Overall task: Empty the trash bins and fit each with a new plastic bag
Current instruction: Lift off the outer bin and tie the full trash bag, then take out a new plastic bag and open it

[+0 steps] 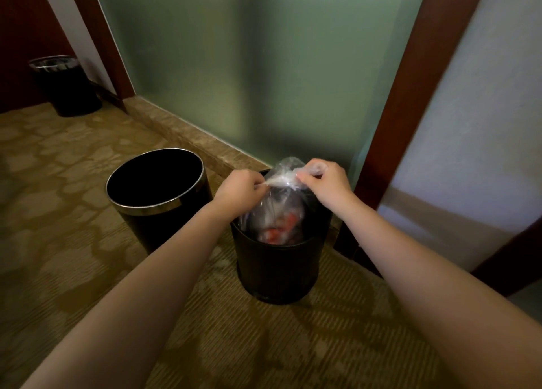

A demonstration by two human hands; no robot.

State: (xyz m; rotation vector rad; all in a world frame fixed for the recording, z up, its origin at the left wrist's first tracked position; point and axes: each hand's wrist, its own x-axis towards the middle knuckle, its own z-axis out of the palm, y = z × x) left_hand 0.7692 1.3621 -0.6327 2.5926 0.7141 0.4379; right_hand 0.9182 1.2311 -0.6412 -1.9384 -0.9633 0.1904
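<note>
Patterned carpet (73, 183) beside a frosted glass panel (234, 65): we work over a black bin (278, 268), our left hand (239, 190) and right hand (328, 180) each pinching a twisted ear of the clear trash bag (278, 212), which sits inside the bin (red scraps show through). Pulled too hard, the thin film may tear or the knot slip, spilling waste. A chrome-rimmed bin (152, 209) stands unlined alongside.

black bin (275, 271), clear bag (281, 203) with red and white contents, silver-rimmed black bin (159, 203), tan mottled carpet (58, 212), frosted green glass (249, 65)
</note>
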